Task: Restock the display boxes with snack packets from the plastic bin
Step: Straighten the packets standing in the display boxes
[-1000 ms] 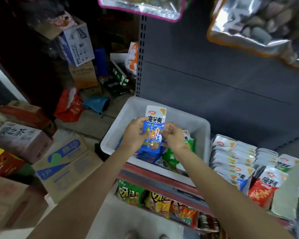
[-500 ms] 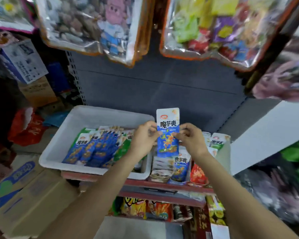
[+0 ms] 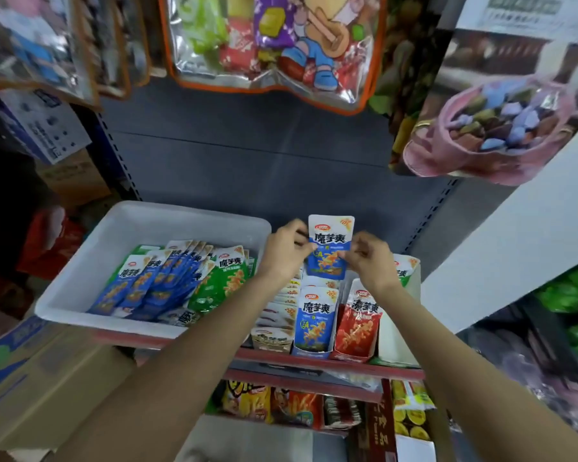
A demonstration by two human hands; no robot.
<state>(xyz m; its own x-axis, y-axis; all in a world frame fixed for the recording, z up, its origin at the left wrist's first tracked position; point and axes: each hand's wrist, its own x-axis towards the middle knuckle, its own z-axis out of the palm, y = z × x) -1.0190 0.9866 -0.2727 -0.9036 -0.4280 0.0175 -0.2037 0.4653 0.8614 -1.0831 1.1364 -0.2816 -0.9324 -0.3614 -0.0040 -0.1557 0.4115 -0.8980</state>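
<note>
Both hands, left (image 3: 286,250) and right (image 3: 369,261), pinch 1 blue snack packet (image 3: 329,251) upright between them above the display boxes (image 3: 314,348) on the shelf (image 3: 327,363), beside the white plastic bin (image 3: 80,278).

left hand (image 3: 286,251) and right hand (image 3: 367,260) covered side edges and middle band of blue packet (image 3: 329,250). fingertips behind packet unseen. display boxes (image 3: 314,351) below hands: rear packets hidden by front ones. hanging bags (image 3: 267,45) above hands cut by top edge, blurred. small print unreadable.
</note>
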